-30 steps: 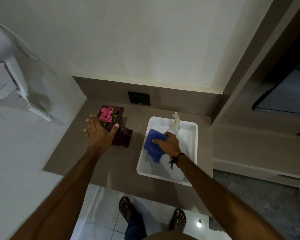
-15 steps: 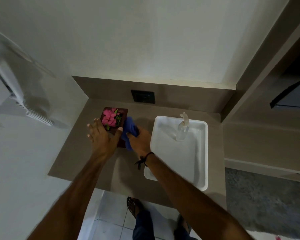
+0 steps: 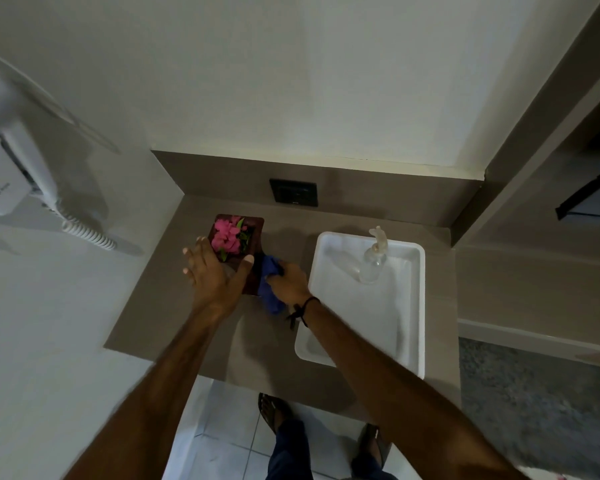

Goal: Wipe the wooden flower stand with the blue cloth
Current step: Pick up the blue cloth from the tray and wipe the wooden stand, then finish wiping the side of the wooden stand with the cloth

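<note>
The dark wooden flower stand (image 3: 256, 233) stands on the brown counter near the back left corner, with pink flowers (image 3: 226, 237) in its top. My left hand (image 3: 215, 275) grips its near side, thumb on the right edge and fingers on the left. My right hand (image 3: 288, 278) presses the crumpled blue cloth (image 3: 270, 287) against the stand's right side, low down near the counter. The stand's lower front is hidden behind my left hand.
A white tray (image 3: 413, 317) sits on the counter (image 3: 153, 317) to the right, holding a clear spray bottle (image 3: 374, 261). A black wall socket (image 3: 293, 192) is behind. A white wall phone (image 3: 11, 178) with a coiled cord hangs at the left. My sandalled feet show below the counter edge.
My right hand lifted the blue cloth out of the white tray, carried it left to the stand's right side, then slid it down that side. My left hand stayed on the stand.
</note>
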Demonstrator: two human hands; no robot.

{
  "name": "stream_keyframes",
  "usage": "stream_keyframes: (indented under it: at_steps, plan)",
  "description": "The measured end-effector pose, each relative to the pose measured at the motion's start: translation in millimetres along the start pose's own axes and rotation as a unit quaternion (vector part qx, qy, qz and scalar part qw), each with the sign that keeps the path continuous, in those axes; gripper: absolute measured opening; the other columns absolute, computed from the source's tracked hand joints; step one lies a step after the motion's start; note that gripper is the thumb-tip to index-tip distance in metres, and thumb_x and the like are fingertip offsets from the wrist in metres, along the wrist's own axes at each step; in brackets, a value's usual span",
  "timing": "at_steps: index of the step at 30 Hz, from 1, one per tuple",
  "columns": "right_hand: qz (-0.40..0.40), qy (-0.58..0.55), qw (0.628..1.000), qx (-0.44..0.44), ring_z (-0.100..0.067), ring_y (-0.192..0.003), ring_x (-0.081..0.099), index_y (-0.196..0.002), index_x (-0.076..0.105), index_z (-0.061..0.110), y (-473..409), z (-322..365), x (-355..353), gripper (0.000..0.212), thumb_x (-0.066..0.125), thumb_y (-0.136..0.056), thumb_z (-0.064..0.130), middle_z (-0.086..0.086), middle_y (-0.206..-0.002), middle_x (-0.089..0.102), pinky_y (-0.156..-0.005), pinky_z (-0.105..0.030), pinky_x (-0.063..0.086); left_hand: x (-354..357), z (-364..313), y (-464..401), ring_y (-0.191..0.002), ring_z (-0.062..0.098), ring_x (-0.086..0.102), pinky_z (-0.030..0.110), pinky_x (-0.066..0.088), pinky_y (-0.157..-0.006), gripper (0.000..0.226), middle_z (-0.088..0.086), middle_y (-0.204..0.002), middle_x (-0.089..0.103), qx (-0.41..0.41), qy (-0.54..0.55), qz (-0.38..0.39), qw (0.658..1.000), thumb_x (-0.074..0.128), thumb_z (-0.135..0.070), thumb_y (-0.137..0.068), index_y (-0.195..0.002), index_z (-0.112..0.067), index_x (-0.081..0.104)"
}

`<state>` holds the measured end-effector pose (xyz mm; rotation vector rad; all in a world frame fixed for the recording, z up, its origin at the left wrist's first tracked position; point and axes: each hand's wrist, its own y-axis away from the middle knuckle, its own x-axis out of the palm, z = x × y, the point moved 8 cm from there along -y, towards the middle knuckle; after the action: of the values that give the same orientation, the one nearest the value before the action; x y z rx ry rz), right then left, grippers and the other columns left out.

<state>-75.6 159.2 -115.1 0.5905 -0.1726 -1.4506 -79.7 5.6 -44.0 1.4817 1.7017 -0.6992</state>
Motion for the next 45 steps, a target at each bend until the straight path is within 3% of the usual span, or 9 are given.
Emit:
stream_keyframes:
  at_steps: [5, 9, 13, 18, 25, 30, 37, 40, 45]
  plan:
    - [-0.036, -0.245, 0.969, 0.007, -0.022, -0.08, 0.064, -0.088, 0.065, 0.025, 14, 25, -8, 0.015, 0.056, -0.089, 0.013, -0.002, -0.084, 0.067, -0.083, -0.043, 0.055, -2, 0, -3, -0.158, 0.04, -0.005, 0.058, -0.004, -0.125, 0.095, 0.021, -0.168, 0.016, 0.008, 0.018, -0.014, 1.0, 0.063, -0.05, -0.091, -0.158, -0.001, 0.016]
    - [-0.051, -0.133, 0.989, -0.045, -0.04, -0.096, 0.065, -0.116, 0.063, 0.005, 24, 11, 3, 0.025, 0.049, -0.096, 0.01, -0.024, -0.106, 0.068, -0.086, -0.049, 0.054, 0, 1, -1, -0.158, 0.039, -0.007, 0.057, -0.005, -0.125, 0.097, 0.021, -0.169, 0.014, 0.011, 0.024, -0.015, 1.0, 0.062, -0.053, -0.09, -0.158, -0.003, 0.014]
    - [-0.004, 0.038, 0.999, -0.021, -0.036, -0.118, 0.059, -0.146, 0.041, 0.005, 11, -15, 21, 0.046, 0.044, -0.101, 0.011, -0.02, -0.13, 0.06, -0.097, -0.038, 0.05, 1, 3, 0, -0.159, 0.036, -0.008, 0.055, -0.006, -0.126, 0.101, 0.019, -0.171, 0.01, 0.002, 0.019, -0.012, 1.0, 0.06, -0.054, -0.09, -0.16, -0.003, 0.009]
    - [-0.03, 0.098, 0.995, 0.015, -0.035, -0.116, 0.06, -0.143, 0.043, 0.007, -5, -19, 15, 0.044, 0.045, -0.099, 0.01, -0.018, -0.131, 0.059, -0.094, -0.039, 0.05, 0, 1, 1, -0.158, 0.036, -0.009, 0.056, -0.006, -0.126, 0.097, 0.018, -0.171, 0.009, 0.009, 0.015, -0.006, 1.0, 0.06, -0.054, -0.091, -0.16, -0.004, 0.012]
    - [-0.043, -0.096, 0.994, 0.01, -0.036, -0.105, 0.066, -0.126, 0.06, 0.005, -1, 7, 2, 0.034, 0.048, -0.095, 0.003, -0.021, -0.115, 0.068, -0.085, -0.04, 0.054, -4, -4, 3, -0.158, 0.038, -0.007, 0.058, -0.003, -0.126, 0.093, 0.021, -0.169, 0.012, 0.016, 0.014, -0.006, 1.0, 0.058, -0.052, -0.092, -0.158, -0.002, 0.015]
    - [-0.057, -0.261, 0.963, -0.037, -0.013, -0.087, 0.066, -0.13, 0.059, 0.012, 14, 29, -12, 0.034, 0.053, -0.097, 0.01, 0.004, -0.1, 0.066, -0.083, -0.035, 0.058, -2, -4, 4, -0.158, 0.037, -0.009, 0.057, -0.003, -0.127, 0.098, 0.02, -0.171, 0.005, 0.013, 0.002, 0.004, 1.0, 0.055, -0.056, -0.093, -0.16, -0.004, 0.007]
    - [-0.064, -0.02, 0.997, -0.046, -0.036, -0.108, 0.065, -0.138, 0.051, 0.005, 4, 0, 11, 0.04, 0.045, -0.099, 0.006, -0.022, -0.122, 0.066, -0.088, -0.036, 0.052, 1, -1, 4, -0.158, 0.035, -0.011, 0.054, -0.006, -0.126, 0.102, 0.018, -0.172, 0.002, 0.007, 0.019, 0.002, 1.0, 0.054, -0.058, -0.092, -0.161, -0.004, 0.002]
    - [-0.036, 0.083, 0.996, -0.011, -0.035, -0.118, 0.059, -0.149, 0.039, 0.011, -6, -20, 16, 0.047, 0.042, -0.102, 0.012, -0.018, -0.135, 0.058, -0.1, -0.04, 0.051, 3, 1, 4, -0.158, 0.032, -0.013, 0.053, -0.006, -0.127, 0.104, 0.016, -0.172, -0.001, 0.001, 0.023, 0.006, 1.0, 0.053, -0.061, -0.091, -0.161, -0.005, -0.001]
    - [-0.057, 0.071, 0.996, 0.023, -0.035, -0.113, 0.062, -0.132, 0.055, 0.008, -15, -20, 14, 0.035, 0.046, -0.098, 0.009, -0.018, -0.127, 0.063, -0.087, -0.035, 0.051, 3, 2, 3, -0.158, 0.033, -0.014, 0.053, -0.006, -0.127, 0.106, 0.016, -0.172, -0.003, -0.002, 0.017, 0.005, 1.0, 0.052, -0.064, -0.09, -0.161, -0.007, -0.003]
